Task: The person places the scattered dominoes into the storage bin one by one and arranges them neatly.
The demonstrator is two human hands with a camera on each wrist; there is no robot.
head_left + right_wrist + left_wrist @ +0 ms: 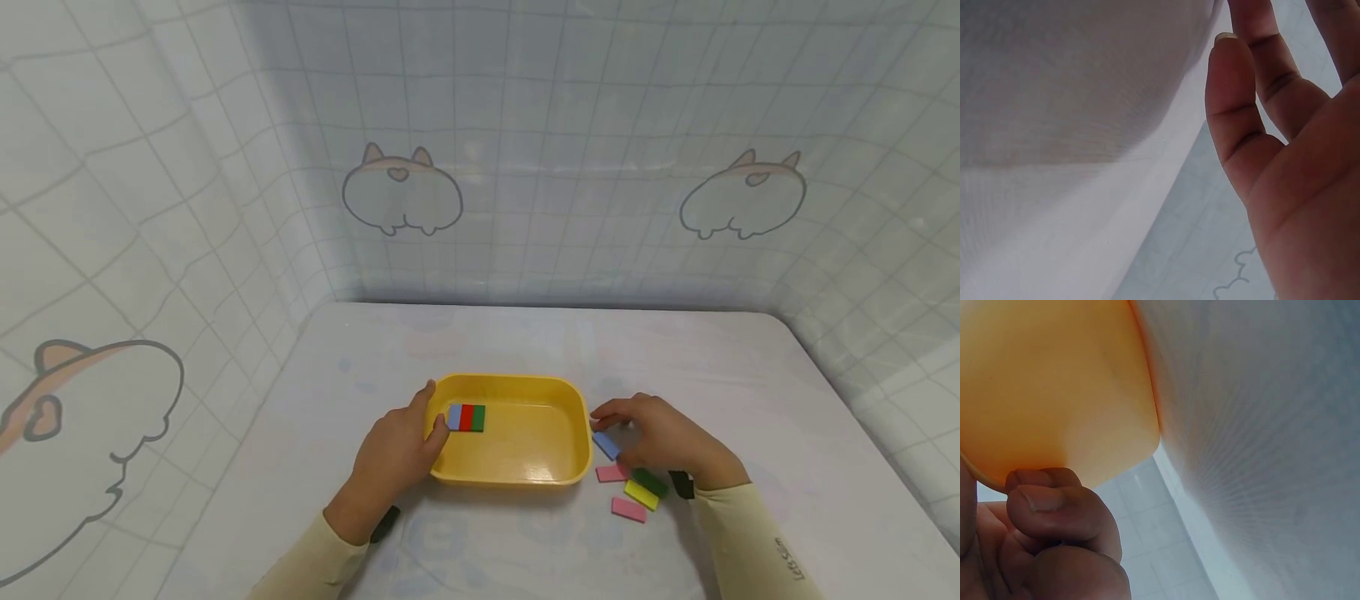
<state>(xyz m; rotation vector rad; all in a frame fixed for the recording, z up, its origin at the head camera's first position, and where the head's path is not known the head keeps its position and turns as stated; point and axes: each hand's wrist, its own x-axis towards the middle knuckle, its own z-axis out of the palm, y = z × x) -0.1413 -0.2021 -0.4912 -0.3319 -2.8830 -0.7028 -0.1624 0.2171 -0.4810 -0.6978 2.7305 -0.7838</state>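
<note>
My left hand (401, 446) grips the left end of a yellow tray (517, 482). Its thumb lies over the rim, and in the left wrist view curled fingers (1063, 509) press against the tray's outer wall. Inside the tray, a light blue tile (454, 417), a red tile (467, 417) and a green tile (478, 418) stand side by side near the thumb. Right of the tray, my right hand (667, 437) spreads thumb and fingers over a blue tile (606, 445), fingertips right at its ends. In the right wrist view, the hand's outer fingers (1232, 106) are loosely extended.
Below the right hand lie a pink tile (612, 473), a dark green tile (649, 482), a yellow tile (641, 495) and a second pink tile (628, 509). The white-covered table (360, 358) meets grid-patterned curtains (570, 192) at the back and sides.
</note>
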